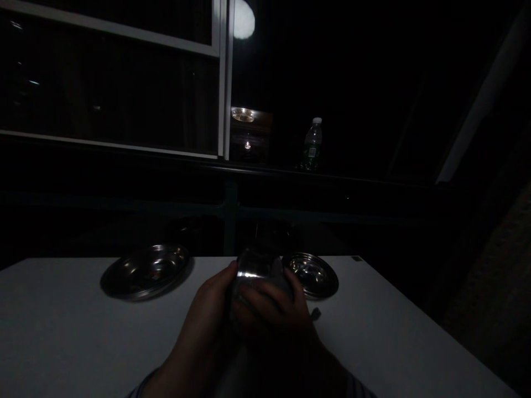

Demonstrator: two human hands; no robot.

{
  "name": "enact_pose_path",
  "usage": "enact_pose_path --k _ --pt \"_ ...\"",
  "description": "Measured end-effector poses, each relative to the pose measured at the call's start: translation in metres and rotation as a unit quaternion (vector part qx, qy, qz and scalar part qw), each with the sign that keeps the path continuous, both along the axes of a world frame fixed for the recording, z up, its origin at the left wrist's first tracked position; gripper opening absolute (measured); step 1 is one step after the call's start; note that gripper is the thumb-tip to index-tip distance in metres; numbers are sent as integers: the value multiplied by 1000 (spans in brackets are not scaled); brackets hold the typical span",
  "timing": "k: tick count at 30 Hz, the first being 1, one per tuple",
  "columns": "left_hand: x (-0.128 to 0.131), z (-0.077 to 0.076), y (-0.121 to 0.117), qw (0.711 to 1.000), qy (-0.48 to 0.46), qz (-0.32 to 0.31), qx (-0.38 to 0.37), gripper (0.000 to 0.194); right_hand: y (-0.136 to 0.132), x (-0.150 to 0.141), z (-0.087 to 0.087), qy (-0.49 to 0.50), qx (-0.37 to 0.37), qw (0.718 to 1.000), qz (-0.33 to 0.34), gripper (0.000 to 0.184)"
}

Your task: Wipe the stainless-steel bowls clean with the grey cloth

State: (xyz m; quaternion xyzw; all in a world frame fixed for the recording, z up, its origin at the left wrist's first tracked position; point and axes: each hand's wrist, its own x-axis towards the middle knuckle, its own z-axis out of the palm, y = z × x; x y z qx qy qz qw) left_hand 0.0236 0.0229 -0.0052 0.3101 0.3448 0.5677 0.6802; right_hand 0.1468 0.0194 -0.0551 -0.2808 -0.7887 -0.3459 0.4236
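Observation:
A shiny, rounded metal vessel [254, 268], perhaps a cup or small pot, is held up over the near middle of the table. My left hand [211, 301] is closed against its left side, the thumb along the edge. Across its near face and right side curl the fingers of my right hand [271, 309]. The dimness hides the vessel's lower part and whatever is inside it. Just beyond my right hand lies a round metal dish [321, 276], partly covered by that hand. A larger metal dish [145, 273] rests farther left.
The white table [62, 331] ends at a dark window ledge. On the ledge stands a plastic bottle [312, 146] with a green label and white cap. A small dark object [316, 314] lies right of my right hand. A white window frame [224, 83] rises behind.

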Motion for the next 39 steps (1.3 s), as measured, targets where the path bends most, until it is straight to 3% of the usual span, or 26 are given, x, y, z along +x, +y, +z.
enact_pose_path --k 3,8,10,13,17,20,23,26,32,36,39 --pt "4 -10 -1 997 63 -21 46 21 3 14 9 42 -42 998 -36 24" --pt "7 -4 -11 992 122 -9 -1 33 11 42 16 175 -223 957 -52 30" --pt "7 -1 -13 991 131 6 -13 34 13 46 18 216 -250 942 -58 30" --pt "6 -1 -12 991 126 32 -27 36 11 38 17 186 -220 956 -53 31" --pt "5 0 -8 997 15 32 -63 31 0 12 8 72 -81 994 -21 26" --pt "4 3 -4 995 -4 59 -85 26 -4 -5 -3 20 -43 999 -13 21" --pt "2 3 -1 991 60 111 -36 15 -1 -8 -8 -13 -27 1000 -5 21" --pt "2 3 -2 982 148 114 29 13 4 5 -3 24 -11 999 -20 22" --pt "4 2 -9 977 202 65 -2 33 7 30 10 122 -162 978 -53 35" --pt "0 -4 -4 981 178 72 7 35 1 11 4 78 -65 994 -33 26" --pt "-3 -6 0 981 177 75 23 34 -3 -2 2 5 -40 999 -18 25"
